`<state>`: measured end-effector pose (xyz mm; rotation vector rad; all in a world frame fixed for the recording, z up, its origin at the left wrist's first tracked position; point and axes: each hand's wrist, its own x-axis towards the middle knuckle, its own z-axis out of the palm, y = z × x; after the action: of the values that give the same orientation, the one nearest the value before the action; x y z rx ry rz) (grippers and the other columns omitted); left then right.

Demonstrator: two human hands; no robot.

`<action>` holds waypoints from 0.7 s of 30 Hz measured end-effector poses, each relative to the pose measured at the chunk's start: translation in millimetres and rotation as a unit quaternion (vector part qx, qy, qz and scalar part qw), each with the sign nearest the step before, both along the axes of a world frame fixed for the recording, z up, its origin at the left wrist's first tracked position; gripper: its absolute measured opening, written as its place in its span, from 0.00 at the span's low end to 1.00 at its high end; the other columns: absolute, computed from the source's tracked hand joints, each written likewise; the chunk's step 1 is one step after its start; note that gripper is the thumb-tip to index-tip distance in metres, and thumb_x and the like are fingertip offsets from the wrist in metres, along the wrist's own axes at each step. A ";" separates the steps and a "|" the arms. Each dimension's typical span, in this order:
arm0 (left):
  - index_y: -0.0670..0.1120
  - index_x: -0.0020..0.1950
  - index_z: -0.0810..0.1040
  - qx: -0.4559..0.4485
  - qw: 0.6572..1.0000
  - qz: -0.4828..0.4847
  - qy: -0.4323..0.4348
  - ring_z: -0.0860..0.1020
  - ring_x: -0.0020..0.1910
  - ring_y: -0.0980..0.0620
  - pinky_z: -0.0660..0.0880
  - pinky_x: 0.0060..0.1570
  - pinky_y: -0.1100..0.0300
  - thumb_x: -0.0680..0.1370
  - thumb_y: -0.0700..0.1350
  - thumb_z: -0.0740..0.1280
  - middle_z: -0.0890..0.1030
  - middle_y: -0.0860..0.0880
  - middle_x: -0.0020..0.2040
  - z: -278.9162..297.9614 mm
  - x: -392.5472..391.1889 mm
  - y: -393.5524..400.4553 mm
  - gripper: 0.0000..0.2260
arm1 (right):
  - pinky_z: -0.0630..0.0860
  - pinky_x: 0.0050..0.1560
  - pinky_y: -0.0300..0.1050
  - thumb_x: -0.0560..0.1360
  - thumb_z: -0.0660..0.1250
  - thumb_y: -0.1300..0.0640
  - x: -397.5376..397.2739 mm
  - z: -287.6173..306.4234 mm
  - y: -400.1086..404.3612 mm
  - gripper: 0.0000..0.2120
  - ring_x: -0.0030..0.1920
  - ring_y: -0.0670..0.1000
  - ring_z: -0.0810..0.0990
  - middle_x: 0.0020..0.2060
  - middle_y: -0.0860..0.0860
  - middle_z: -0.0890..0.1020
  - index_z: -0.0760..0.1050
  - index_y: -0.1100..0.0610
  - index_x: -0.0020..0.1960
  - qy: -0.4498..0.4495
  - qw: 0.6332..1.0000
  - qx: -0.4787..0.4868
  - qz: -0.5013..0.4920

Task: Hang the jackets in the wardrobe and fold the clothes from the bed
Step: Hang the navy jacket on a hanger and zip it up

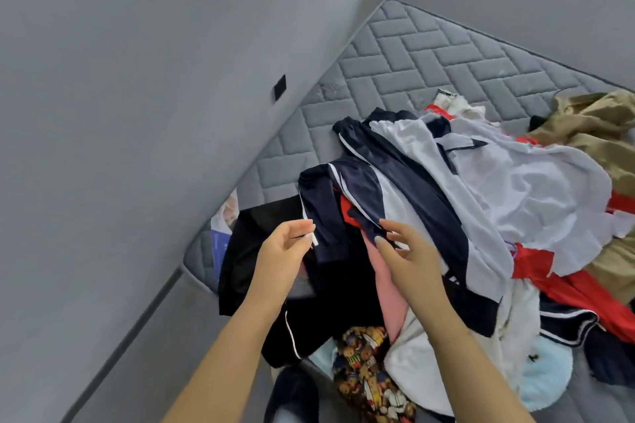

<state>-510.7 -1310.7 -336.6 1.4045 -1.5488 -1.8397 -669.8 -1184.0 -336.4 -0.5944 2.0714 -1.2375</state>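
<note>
Both hands are reaching into a heap of clothes lying on a bare grey quilted mattress (pixel 429 55). The left hand (pixel 287 245) is pinching the white-piped edge of a navy and white jacket (pixel 405 182) between thumb and fingertips, at the near left end of the garment. The right hand (pixel 407 256) is hovering just beside it with fingers loosely spread, its fingertips touching the jacket's dark fabric where it is lying over a pink garment (pixel 385 282); whether these fingers are actually gripping the cloth cannot be told.

The jacket is stretching away from the hands toward the far side, draped over the middle of the pile. To its right a white garment (pixel 536 189) is spreading across red cloth (pixel 563 285), and a tan jacket (pixel 598 127) is lying at the far right. A black garment (pixel 251 251) is hanging over the mattress's near left edge, beside the grey wall (pixel 137 79). Nearest the person, a teddy-bear print fabric (pixel 364 364) and a pale blue fleece item (pixel 546 378) are lying at the bottom of the heap.
</note>
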 end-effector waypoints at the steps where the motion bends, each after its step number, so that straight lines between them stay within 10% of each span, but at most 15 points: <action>1: 0.56 0.56 0.80 0.007 1.000 -0.012 0.002 0.79 0.54 0.66 0.74 0.58 0.64 0.79 0.42 0.67 0.83 0.61 0.53 -3.2 -4.3 -11.4 0.10 | 0.71 0.47 0.27 0.78 0.68 0.54 -3.6 -4.4 -7.5 0.13 0.51 0.37 0.78 0.49 0.31 0.78 0.75 0.37 0.57 0.016 1.000 0.012 -0.007; 12: 0.57 0.56 0.80 0.083 0.993 -0.086 -0.008 0.79 0.54 0.64 0.75 0.55 0.63 0.79 0.42 0.67 0.83 0.61 0.53 -54.5 -79.0 -17.6 0.11 | 0.66 0.70 0.52 0.80 0.64 0.53 -119.1 -96.3 4.4 0.32 0.74 0.56 0.62 0.76 0.55 0.61 0.55 0.59 0.78 0.242 0.917 0.313 0.050; 21: 0.56 0.55 0.80 0.123 0.988 -0.089 -0.016 0.80 0.56 0.60 0.75 0.56 0.60 0.80 0.43 0.66 0.83 0.58 0.54 -85.2 -127.9 22.5 0.09 | 0.71 0.45 0.50 0.80 0.63 0.51 -180.0 -157.6 37.7 0.13 0.49 0.62 0.79 0.49 0.58 0.81 0.76 0.62 0.51 0.230 0.901 0.366 -0.017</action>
<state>-638.6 -1288.1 -421.8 1.4455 -1.5487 -2.1872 -849.8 -1146.3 -493.9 -0.5115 2.7122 -0.2517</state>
